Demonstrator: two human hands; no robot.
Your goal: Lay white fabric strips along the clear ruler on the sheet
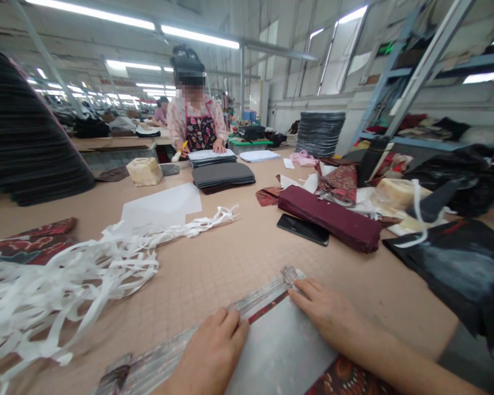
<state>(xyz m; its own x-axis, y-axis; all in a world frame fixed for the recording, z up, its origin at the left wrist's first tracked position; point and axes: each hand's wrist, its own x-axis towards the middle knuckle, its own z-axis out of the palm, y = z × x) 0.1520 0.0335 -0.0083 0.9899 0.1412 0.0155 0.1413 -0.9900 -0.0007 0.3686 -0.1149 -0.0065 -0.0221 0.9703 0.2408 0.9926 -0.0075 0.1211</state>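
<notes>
A patterned fabric panel [280,340] with a grey-white backing lies on the table in front of me; a dark red floral part shows at the lower right. A narrow grey strip of layers runs along its far edge, with bunched ends at both corners. My left hand [216,351] is closed over that edge near the middle, fingers curled together and thumb hidden. At the right far corner, my right hand [325,310] presses its bent fingers on the panel beside the bunched end; its thumb is out of sight.
White strips [66,291] lie tangled at left. A maroon fabric roll [329,216] overlaps a black phone [302,229] at right. Dark stacked sheets [28,131] rise at far left. Across the table, a co-worker [197,120] holds a yellow-handled brush over dark pieces [222,174].
</notes>
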